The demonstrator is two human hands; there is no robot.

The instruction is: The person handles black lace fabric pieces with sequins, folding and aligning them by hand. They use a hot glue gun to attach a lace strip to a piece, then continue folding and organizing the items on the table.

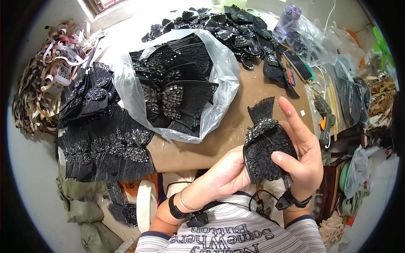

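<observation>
In front of my chest I hold a black lace bow piece [263, 147] with silvery beads across its middle and a narrow tail at its far end. My left hand [230, 173] supports its left edge, most of its fingers hidden behind the lace. On the other side, my right hand [304, 158] grips the piece with the thumb pressed on its face, while the index finger points up and away. Left of my hands stands a clear plastic bag [228, 95], its mouth spread around several similar beaded black bows [171, 101].
More beaded black pieces lie at the left [109, 143] and in a far heap [249, 40]. At the table's [198, 158] right side are a phone [297, 63], a glue gun [324, 114] and thin sticks [336, 105]. A purple bottle [287, 21] stands far right.
</observation>
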